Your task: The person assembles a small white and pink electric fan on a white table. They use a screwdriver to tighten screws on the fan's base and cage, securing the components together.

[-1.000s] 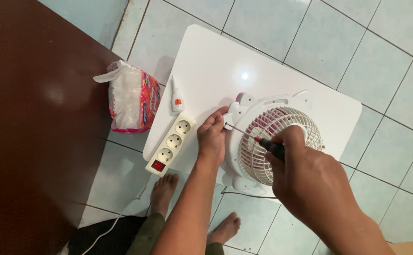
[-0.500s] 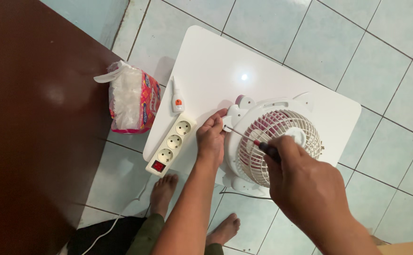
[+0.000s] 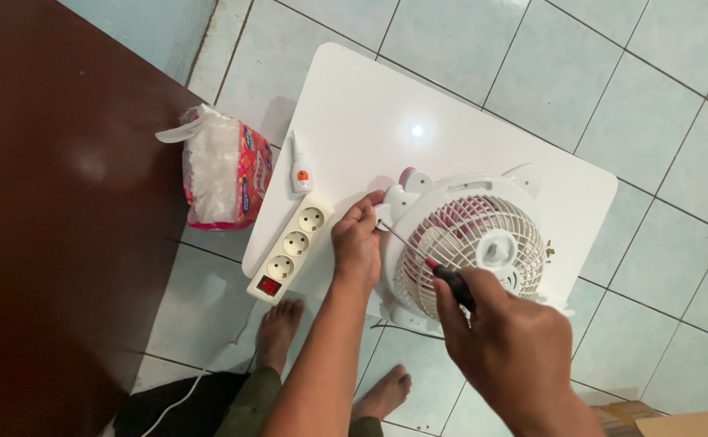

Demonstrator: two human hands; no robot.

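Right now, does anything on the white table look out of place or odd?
Small dark specks lie scattered on the white table beside the round white plastic fan, like crumbs or debris. The white power strip overhangs the table edge. Nothing else stands out.

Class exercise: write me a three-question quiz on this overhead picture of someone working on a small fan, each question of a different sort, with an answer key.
1. True or false: the right hand holds the screwdriver.
2. The left hand touches which thing? A) the power strip B) the fan C) the tissue pack
3. Fill in: the fan lies on a white ____.

Key
1. True.
2. B; it grips the fan's rim where the screwdriver tip meets it.
3. Table.
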